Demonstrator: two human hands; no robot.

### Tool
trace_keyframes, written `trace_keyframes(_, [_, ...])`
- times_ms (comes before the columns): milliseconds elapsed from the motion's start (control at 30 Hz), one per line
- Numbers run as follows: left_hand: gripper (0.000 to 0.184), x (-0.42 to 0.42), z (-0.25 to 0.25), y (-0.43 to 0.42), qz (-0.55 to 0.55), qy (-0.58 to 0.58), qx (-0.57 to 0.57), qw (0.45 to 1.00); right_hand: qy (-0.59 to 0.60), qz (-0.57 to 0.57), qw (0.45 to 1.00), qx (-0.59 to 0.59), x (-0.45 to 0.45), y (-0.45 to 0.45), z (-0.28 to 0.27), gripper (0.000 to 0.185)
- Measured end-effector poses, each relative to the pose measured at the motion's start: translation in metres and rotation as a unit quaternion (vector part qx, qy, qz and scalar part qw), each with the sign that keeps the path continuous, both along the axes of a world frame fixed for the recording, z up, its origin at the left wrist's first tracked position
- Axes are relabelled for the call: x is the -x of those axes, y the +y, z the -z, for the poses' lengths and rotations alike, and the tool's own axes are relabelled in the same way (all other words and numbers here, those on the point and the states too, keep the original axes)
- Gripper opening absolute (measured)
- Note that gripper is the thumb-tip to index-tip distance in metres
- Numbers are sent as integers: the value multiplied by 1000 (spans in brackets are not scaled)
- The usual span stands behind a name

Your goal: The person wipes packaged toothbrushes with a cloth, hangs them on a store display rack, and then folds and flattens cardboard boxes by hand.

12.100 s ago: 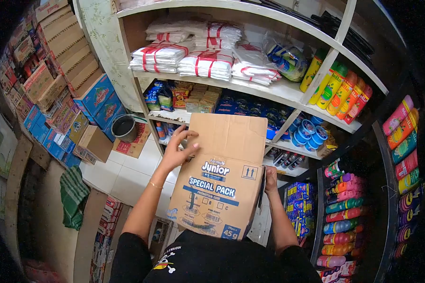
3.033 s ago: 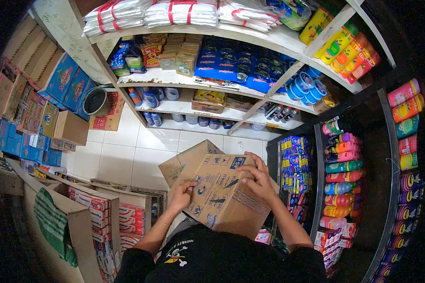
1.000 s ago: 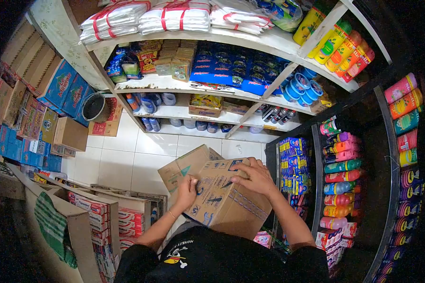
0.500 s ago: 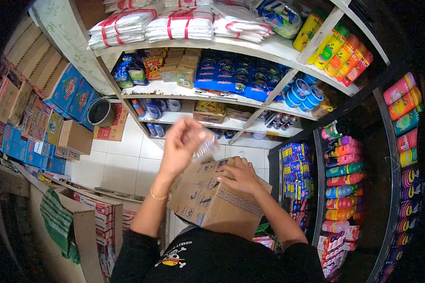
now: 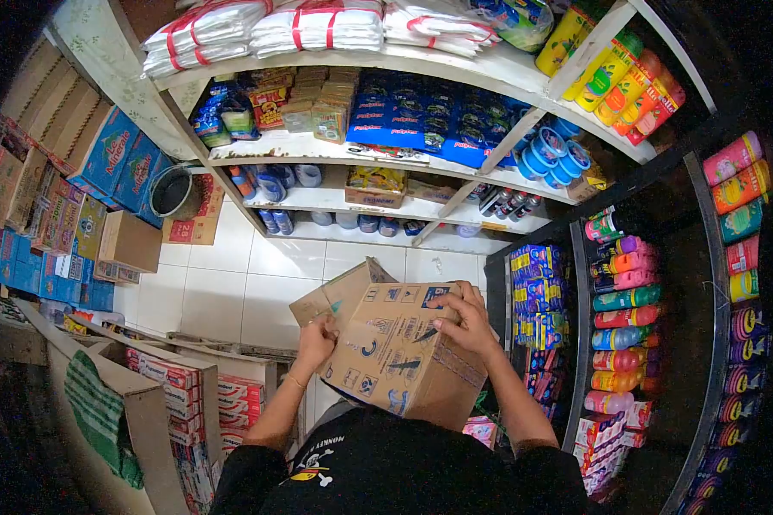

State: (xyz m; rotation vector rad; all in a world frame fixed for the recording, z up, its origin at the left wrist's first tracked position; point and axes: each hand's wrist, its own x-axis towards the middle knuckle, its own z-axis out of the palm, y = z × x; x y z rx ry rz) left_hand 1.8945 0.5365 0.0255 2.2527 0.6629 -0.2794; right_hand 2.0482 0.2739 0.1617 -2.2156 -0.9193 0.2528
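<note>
A brown cardboard box (image 5: 404, 348) with dark print is tilted against my body, and a flap (image 5: 331, 293) stands out at its far left side. My right hand (image 5: 465, 322) grips the box's upper right corner, thumb on the printed face and fingers over the edge. Down at the left edge, beside the flap, is my left hand (image 5: 318, 340) with its fingers curled closed; what they pinch is too small to make out. A small teal spot shows on the flap just above those fingertips. The inside of the box is hidden.
Shelves ahead hold white bundles (image 5: 318, 27), blue packets (image 5: 391, 116) and blue tubs (image 5: 554, 159). Bottles (image 5: 623, 318) line the right rack. Cartons (image 5: 133, 240) and a bucket (image 5: 173, 190) stand at left; a green striped cloth (image 5: 94, 412) hangs near toothpaste boxes (image 5: 165, 386).
My left hand has come down from above the box to its left edge; the crumpled clear strip it held is out of sight. The flap now stands out. My right hand stays on the box.
</note>
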Motion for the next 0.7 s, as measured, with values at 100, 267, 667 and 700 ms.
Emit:
trace_keyframes(100, [26, -3, -26, -12, -64, -142, 16, 988, -8, 7, 1000, -8, 2, 0, 1, 31])
trace_keyframes(267, [34, -18, -59, -35, 22, -213, 269, 939, -7, 10, 1000, -17, 2, 2, 2, 31])
trace_keyframes(667, [23, -5, -129, -90, 89, -287, 152, 941, -5, 52, 999, 14, 12, 11, -15, 25])
trace_keyframes(700, [22, -6, -129, -90, 86, -276, 156, 944, -12, 55, 998, 18, 12, 11, -15, 24])
